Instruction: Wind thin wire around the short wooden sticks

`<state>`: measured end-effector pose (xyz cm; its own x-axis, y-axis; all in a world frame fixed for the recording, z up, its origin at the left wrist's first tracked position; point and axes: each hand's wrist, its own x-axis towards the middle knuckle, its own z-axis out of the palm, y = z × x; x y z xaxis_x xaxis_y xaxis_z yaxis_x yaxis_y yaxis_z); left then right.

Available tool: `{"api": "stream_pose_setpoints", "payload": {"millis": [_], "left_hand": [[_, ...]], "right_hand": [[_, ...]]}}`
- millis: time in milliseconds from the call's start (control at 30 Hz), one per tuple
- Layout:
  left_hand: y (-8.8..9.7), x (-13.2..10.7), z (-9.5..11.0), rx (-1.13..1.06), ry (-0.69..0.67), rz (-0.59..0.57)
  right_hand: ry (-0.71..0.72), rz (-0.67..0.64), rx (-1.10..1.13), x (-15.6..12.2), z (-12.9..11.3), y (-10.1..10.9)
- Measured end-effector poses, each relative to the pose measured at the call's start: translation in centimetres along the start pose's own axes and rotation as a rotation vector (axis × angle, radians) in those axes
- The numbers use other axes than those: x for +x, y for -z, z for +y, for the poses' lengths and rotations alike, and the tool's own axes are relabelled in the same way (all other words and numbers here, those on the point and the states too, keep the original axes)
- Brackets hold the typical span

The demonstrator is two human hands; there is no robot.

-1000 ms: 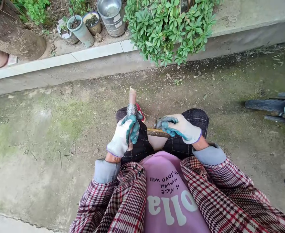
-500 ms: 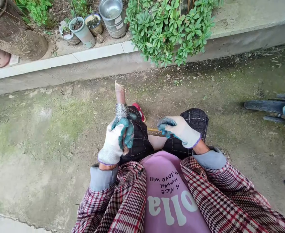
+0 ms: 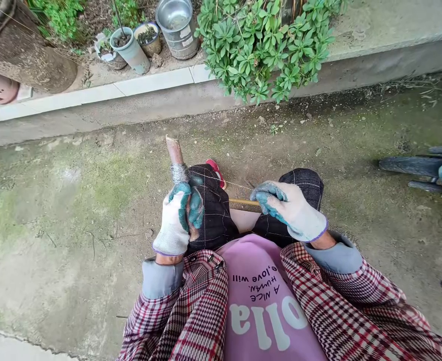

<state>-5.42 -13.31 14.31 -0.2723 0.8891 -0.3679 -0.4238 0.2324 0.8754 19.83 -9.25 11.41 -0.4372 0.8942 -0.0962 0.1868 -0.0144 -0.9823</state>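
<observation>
My left hand [image 3: 183, 210], in a white glove with a teal coated palm, is wrapped round a wooden stick [image 3: 173, 149]. The stick leans with its cut upper end away from me, and its lower end shows below the glove. Just above my fingers, a coil of thin metal wire [image 3: 179, 173] is wound round the stick. From the coil a single strand runs across my knees to my right hand [image 3: 281, 200], gloved the same way. The fingers of that hand are closed on the strand; its end is hidden.
Ahead runs a raised ledge [image 3: 153, 82] with a blue-grey flowerpot [image 3: 134, 52], a metal pot [image 3: 178, 37] and a leafy bush [image 3: 258, 50]. A large brown container [image 3: 29, 55] stands at far left. A dark wheel [image 3: 409, 164] is at right.
My right hand has moved right and slightly toward me, and the strand shows more clearly now. The stick's upper end has tipped left and lowered in my left hand.
</observation>
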Motion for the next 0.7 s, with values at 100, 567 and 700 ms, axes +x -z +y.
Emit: {"api": "stream_pose_setpoints", "payload": {"millis": [100, 567, 700], "left_hand": [[-0.1, -0.3, -0.1, -0.019, 0.000, -0.001], [-2.7, 0.2, 0.5, -0.184, 0.068, -0.202], [-3.4, 0.1, 0.8, -0.210, 0.096, -0.275]], "right_hand": [[0.030, 0.007, -0.033, -0.2, -0.6, 0.1], [0.205, -0.038, -0.188, -1.2, -2.8, -0.2], [0.214, 0.012, -0.136, -1.2, -3.3, -0.3]]}}
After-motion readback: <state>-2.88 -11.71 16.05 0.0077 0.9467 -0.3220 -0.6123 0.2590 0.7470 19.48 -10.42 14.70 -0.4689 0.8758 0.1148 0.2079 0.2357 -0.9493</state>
